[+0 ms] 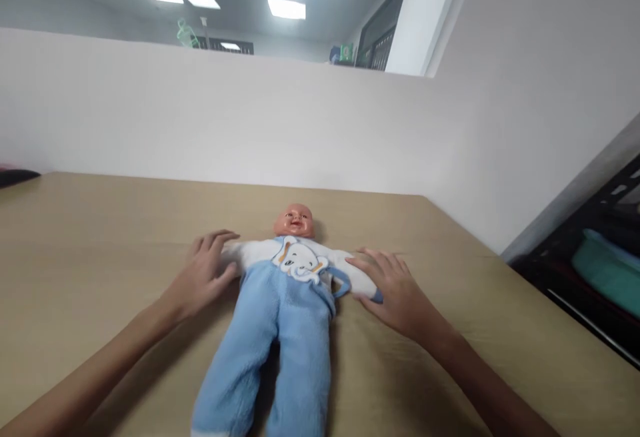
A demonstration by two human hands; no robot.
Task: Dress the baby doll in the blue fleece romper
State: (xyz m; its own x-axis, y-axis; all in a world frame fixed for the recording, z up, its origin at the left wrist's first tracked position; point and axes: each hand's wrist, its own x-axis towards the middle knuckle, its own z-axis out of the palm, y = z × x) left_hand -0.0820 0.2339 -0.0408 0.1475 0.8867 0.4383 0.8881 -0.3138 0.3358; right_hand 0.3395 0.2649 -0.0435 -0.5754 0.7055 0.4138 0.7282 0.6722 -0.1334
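Observation:
A baby doll (295,222) with a bald plastic head lies on its back on the table, its head at the far end. It wears a white top with long sleeves and fuzzy light blue trousers (300,350), with a white elephant patch (299,261) on the chest. My left hand (204,274) has its thumb and fingers around the end of the white sleeve on the left. On the other side, my right hand (393,290) holds the right sleeve (357,274) near its blue cuff, thumb below and fingers above. A blue loop (341,282) sticks out beside the chest.
The wooden table (125,224) meets a low white partition (225,117) at the back. A black rack (590,290) with a teal item (607,270) stands beyond the right edge. A dark object (17,176) lies at the far left.

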